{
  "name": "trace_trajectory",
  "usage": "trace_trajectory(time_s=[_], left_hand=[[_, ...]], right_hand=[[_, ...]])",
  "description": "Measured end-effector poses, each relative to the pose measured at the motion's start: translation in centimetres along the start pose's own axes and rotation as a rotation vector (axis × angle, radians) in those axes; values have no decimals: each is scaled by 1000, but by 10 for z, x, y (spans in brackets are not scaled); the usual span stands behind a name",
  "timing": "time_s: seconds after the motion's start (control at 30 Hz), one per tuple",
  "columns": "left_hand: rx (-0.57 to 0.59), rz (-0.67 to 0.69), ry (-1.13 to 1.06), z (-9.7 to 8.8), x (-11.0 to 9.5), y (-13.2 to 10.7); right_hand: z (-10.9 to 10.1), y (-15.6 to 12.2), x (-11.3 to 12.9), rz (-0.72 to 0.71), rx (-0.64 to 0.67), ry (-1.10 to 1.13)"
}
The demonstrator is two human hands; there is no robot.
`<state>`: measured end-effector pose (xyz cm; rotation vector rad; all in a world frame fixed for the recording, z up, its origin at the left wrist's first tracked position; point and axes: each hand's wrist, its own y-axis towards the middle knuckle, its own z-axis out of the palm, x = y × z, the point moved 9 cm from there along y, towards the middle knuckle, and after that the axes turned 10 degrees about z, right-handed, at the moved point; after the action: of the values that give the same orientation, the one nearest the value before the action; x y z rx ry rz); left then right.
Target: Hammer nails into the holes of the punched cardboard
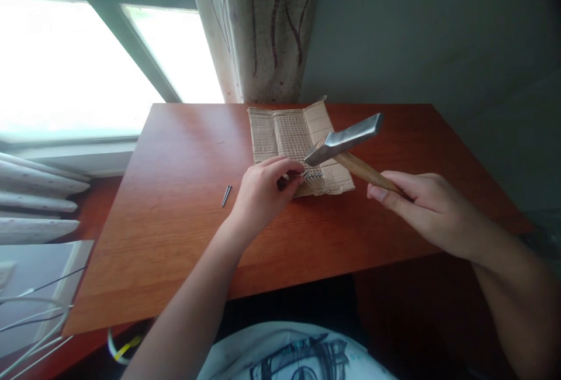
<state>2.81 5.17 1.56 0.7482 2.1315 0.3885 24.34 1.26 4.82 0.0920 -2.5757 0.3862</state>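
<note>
My right hand (421,204) grips the wooden handle of a hammer (355,137). Its long steel head is raised just above the fingertips of my left hand (267,187). That hand is closed in a pinch at the near part of a cardboard sheet (318,120), on what looks like a nail, mostly hidden by the fingers. A grid of small holes covers the middle panel of the cardboard. Several metal nails (314,175) cluster beside my left fingertips. To the left of this hand, loose dark nails (226,196) lie on the table.
The reddish-brown wooden table (175,263) carries the cardboard near its middle. A window (74,70) and a patterned curtain (272,23) stand behind it, with a plain wall (416,29) on the right. Cables (35,321) hang beyond the table's left edge.
</note>
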Motion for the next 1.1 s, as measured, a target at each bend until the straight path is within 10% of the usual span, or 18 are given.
trace_trajectory(time_s=[1.1], left_hand=[[20,104,51,3,0,-4]], right_hand=[[22,9,-5,32,103,-2]])
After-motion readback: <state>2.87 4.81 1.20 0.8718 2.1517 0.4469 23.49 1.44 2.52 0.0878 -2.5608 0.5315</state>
